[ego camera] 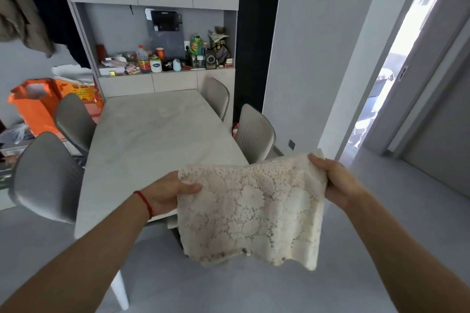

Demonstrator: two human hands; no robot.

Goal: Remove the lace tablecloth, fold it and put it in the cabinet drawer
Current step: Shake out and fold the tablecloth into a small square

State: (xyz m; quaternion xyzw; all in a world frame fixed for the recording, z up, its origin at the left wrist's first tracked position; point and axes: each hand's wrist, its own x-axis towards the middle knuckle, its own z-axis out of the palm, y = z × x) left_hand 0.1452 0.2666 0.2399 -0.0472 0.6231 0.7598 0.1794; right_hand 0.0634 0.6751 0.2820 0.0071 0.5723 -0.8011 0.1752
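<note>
Both hands hold the lace tablecloth (250, 211) up in the air past the near end of the table (157, 140). The left hand (170, 192) pinches the upper left corner with the thumb lying over the lace, and the right hand (335, 181) grips the upper right edge with its fingers curled behind the fabric. That cloth already hangs as a compact, several-layered panel, its lower edge loose and slightly ragged, clear of the tabletop.

Behind it the table stands bare, with grey chairs (45, 175) drawn up on both sides. At its far end is the cabinet (152, 81), whose counter is crowded with bottles and jars; the flat fronts below that counter look like the drawers, all closed.

Judging from this, the removal is done and the folding is well along, perhaps one fold from finished. The next move calls for bringing the two held edges together, or laying the panel down to square it, then freeing one hand to pull a drawer open.

A red string (145, 201) circles the left wrist.
</note>
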